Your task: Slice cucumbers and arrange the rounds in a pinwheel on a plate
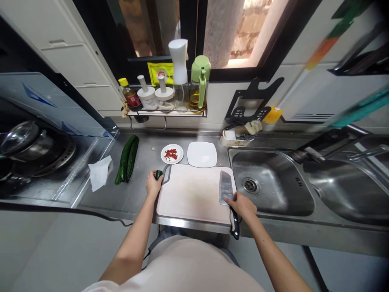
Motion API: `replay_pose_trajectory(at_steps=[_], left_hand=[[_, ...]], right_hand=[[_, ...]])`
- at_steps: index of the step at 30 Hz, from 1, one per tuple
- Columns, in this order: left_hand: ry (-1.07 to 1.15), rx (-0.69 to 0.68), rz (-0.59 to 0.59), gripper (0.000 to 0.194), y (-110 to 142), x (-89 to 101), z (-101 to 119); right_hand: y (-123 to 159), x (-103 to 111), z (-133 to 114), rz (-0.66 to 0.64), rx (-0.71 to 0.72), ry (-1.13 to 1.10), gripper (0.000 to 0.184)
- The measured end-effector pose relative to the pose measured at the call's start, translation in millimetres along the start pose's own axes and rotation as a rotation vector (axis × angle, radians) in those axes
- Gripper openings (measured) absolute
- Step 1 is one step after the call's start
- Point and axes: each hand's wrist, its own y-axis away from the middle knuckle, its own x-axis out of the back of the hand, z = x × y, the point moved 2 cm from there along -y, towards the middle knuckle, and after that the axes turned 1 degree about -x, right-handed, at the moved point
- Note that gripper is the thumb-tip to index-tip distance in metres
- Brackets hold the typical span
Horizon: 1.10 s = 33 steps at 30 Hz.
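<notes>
My left hand is closed around a short dark green cucumber piece, beside the grey handle of a pale cutting board. Only the end of the piece shows past my fingers. At the board's right side, my right hand grips a cleaver near where blade meets handle, thumb on the blade. The blade lies flat over the board, and its black handle points toward my body past the counter edge. Two whole cucumbers lie side by side to the left of my left hand.
Behind the board stand a small plate of chopped red bits and a white square plate. A steel sink borders the board on the right. A crumpled tissue lies left, near the stove. Bottles and jars fill a wall rack.
</notes>
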Motion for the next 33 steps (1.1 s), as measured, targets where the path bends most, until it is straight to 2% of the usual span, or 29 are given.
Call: replay_pose_trajectory(at_steps=[5,7,11,14,17,21,25,33], left_hand=[[0.065,-0.047,0.047,0.035,6,11.1,2],[0.127,-0.104,0.014,0.036,13,13.6,9],[0.242,-0.288,-0.203,0.037,37,6.4,33],[0.208,-0.411,-0.364,0.034,60,-5.6,50],[0.144,-0.509,-0.43,0.033,79,-18.2,62],[0.124,-0.636,-0.405,0.031,91,-32.8,68],[0.206,-0.763,-0.291,0.033,91,-39.5,66],[0.245,-0.85,-0.203,0.028,94,-44.2,60]], right_hand=[[0,-1,0,-0.009,-0.001,0.012,0.046],[-1,-1,0,-0.015,-0.002,0.018,0.046],[-2,-1,-1,-0.02,0.0,0.022,0.046],[-3,-2,0,-0.019,-0.001,0.016,0.046],[-6,-4,3,-0.016,0.012,-0.029,0.044],[-13,-9,5,0.016,0.088,-0.133,0.034],[-17,-11,0,0.085,0.185,-0.25,0.024],[-10,-8,-8,0.15,0.189,-0.325,0.018]])
